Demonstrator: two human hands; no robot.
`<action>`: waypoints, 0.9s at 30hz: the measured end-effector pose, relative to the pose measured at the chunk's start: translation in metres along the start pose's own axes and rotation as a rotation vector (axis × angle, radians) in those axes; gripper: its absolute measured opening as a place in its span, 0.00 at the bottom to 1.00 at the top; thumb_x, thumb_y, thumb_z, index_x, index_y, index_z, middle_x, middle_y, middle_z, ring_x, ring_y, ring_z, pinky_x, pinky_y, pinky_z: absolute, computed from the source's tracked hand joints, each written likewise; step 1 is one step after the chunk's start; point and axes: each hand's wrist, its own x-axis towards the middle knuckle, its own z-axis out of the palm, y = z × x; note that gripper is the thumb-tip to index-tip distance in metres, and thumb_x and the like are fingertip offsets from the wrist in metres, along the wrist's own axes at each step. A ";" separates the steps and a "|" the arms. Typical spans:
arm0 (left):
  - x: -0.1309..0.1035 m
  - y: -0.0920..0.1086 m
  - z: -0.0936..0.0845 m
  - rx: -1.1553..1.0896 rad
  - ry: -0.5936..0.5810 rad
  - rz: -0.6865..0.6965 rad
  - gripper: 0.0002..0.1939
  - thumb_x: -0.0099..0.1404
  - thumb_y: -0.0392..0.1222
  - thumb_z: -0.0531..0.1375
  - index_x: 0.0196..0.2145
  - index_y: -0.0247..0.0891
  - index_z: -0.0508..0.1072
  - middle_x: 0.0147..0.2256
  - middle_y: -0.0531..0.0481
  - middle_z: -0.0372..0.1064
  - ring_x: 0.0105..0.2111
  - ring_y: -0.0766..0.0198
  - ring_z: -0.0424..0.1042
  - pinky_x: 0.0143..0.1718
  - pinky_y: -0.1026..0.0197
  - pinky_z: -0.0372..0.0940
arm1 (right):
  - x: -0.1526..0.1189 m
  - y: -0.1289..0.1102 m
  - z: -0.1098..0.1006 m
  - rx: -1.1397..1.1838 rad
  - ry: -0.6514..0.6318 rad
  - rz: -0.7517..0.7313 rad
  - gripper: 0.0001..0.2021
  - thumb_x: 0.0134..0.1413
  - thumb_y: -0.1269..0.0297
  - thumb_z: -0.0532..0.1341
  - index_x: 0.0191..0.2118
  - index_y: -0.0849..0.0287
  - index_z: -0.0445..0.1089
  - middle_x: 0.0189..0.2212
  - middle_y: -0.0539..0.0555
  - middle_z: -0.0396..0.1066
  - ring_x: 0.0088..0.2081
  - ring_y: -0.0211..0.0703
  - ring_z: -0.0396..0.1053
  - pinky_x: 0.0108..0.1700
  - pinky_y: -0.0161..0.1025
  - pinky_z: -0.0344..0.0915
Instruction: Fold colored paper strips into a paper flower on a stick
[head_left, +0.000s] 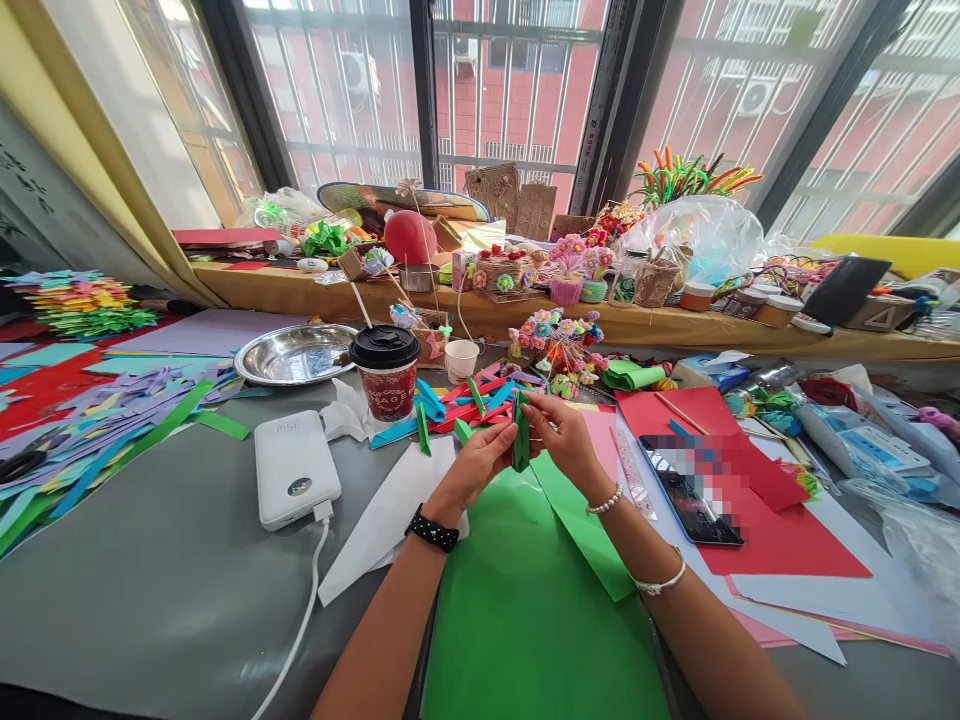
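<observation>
A small folded strip of green paper (521,440) stands upright between my two hands, above a large green sheet (540,600). My left hand (480,465) grips it from the left, thumb and fingers pressed together. From the right, my right hand (562,435) pinches its upper part. Just beyond my hands lies a pile of folded red, blue and green paper pieces (476,400). A white paper sheet (394,510) rests to the left of my left wrist.
A lidded cup (384,375), a metal plate (296,355) and a white power bank (296,470) with a cable stand left. A phone (686,490) lies on red paper at right. Cut strips (157,410) cover the far left. Crafts line the window ledge (300,295).
</observation>
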 end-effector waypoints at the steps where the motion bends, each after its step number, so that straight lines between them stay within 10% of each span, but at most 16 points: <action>1: 0.000 0.000 0.000 0.000 0.000 0.003 0.16 0.51 0.45 0.60 0.37 0.34 0.71 0.32 0.45 0.71 0.35 0.60 0.69 0.37 0.59 0.62 | 0.000 0.000 0.000 -0.003 -0.001 -0.001 0.13 0.50 0.64 0.53 0.40 0.59 0.68 0.37 0.55 0.71 0.38 0.43 0.67 0.39 0.39 0.63; 27: 0.000 0.000 -0.004 0.034 0.025 0.036 0.16 0.51 0.43 0.60 0.38 0.35 0.71 0.34 0.45 0.70 0.34 0.59 0.69 0.29 0.63 0.62 | -0.004 -0.007 0.000 0.115 0.010 0.057 0.12 0.49 0.63 0.55 0.41 0.56 0.67 0.35 0.53 0.69 0.35 0.41 0.68 0.32 0.37 0.67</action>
